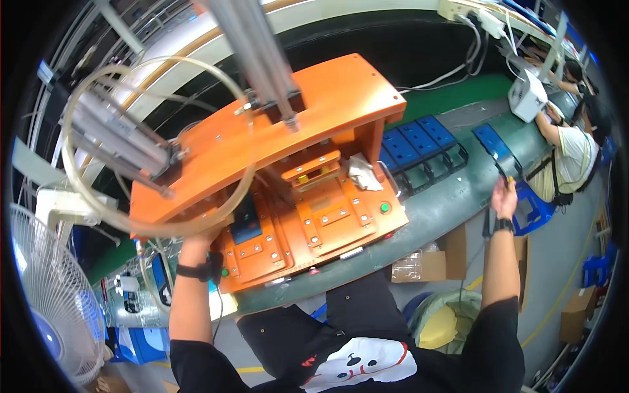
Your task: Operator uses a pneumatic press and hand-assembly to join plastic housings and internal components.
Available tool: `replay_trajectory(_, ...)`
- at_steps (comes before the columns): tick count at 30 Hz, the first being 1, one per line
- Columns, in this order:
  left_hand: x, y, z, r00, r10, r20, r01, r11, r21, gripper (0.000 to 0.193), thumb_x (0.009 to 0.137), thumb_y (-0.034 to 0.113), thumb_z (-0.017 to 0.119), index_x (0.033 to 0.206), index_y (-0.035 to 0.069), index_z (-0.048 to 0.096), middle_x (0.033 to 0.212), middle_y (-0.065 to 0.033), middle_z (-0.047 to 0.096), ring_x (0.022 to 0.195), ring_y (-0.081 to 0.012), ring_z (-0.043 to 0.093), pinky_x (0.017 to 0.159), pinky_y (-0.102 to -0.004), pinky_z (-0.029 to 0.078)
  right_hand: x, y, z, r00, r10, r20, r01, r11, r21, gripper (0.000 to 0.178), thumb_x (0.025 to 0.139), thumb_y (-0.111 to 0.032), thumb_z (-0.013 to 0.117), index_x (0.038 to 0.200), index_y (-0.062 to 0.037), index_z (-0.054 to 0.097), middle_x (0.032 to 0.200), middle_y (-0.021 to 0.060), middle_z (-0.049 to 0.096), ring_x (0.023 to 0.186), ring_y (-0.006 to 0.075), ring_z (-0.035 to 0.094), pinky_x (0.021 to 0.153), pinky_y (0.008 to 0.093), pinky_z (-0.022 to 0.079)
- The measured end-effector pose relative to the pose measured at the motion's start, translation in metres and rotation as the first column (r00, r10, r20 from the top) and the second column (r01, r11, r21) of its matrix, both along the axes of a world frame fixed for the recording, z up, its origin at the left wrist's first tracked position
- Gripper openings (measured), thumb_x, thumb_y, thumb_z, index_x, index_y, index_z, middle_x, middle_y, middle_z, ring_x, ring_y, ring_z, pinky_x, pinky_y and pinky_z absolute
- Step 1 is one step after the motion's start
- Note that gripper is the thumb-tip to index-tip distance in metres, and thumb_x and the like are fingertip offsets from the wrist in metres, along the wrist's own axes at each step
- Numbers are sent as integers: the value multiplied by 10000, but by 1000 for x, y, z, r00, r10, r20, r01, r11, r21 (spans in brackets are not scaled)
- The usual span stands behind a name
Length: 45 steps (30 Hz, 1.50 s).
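My left hand [203, 228] reaches under the left side of the orange press [314, 111], beside a blue panel [246, 223] lying in the left fixture. The press and a clear hose [246, 190] hide its fingers. To the far right, my right hand [504, 198] is closed at the near end of a blue panel with a black frame [493, 143], which rests on the green bench. The fingertips are small and their exact hold is hard to see. In the right fixture [334, 213] no blue panel shows. A crumpled white cloth [363, 173] lies at its back.
Several blue panels with black frames [422, 147] stand in a row right of the press. Metal cylinders [252, 52] rise above it. A white fan [56, 301] is at left. Below the bench are a cardboard box [452, 255] and a lined bin [468, 318]. A co-worker [576, 154] sits at far right.
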<state>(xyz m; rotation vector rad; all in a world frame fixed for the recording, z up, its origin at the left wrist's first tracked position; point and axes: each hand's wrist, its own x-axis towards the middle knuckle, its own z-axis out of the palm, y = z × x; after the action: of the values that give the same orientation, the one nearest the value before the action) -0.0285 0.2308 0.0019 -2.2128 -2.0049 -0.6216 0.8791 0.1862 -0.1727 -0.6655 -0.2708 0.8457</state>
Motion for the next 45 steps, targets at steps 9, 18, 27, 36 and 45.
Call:
replay_trajectory(9, 1, -19, 33, 856, -48, -514, 138, 981, 139, 468, 838, 314, 777, 1216, 85, 624, 1177, -101, 690, 1050, -251, 670, 832, -377, 562, -85, 98, 21, 995, -77, -60, 60, 968, -244, 222, 1063, -230, 527, 1154, -41, 597, 1068, 122, 692, 977, 240, 685, 872, 370, 555)
replay_trajectory(18, -21, 4, 11, 714, -118, -690, 308, 938, 158, 374, 862, 320, 758, 1145, 94, 666, 1039, -85, 717, 996, -225, 680, 798, -392, 559, -105, 101, 76, 904, 245, 351, 68, 727, -683, 296, 993, -292, 635, 1106, -20, 606, 996, 130, 679, 791, 244, 705, 708, 325, 576)
replay_trajectory(27, 4, -11, 3, 895, -70, -440, 87, 996, 19, 368, 871, 313, 752, 1158, 99, 668, 1048, -91, 715, 1000, -231, 678, 810, -389, 556, -107, 120, 123, 206, 551, 809, 408, 703, -582, 366, 919, -324, 685, 888, 41, 696, 672, 96, 653, 634, 204, 631, 635, 372, 498)
replay_trajectory(36, -12, -35, 11, 987, 6, -160, -19, 997, -77, 362, 880, 306, 746, 1171, 105, 670, 1057, -98, 713, 1004, -237, 676, 822, -386, 554, -341, 209, 186, -408, 162, 898, -319, 897, -307, 422, 853, -153, 739, 1231, 1, 633, 1105, 188, 710, 1029, 321, 688, 908, 366, 542)
replay_trajectory(45, 24, 12, 26, 986, 16, 166, 10, 988, -155, 357, 889, 299, 740, 1185, 110, 672, 1066, -104, 711, 1008, -244, 673, 834, -383, 551, -431, 219, 242, -330, 231, 915, -351, 870, -346, 377, 850, -126, 736, 1197, -8, 646, 1100, 177, 709, 1019, 328, 682, 898, 366, 543)
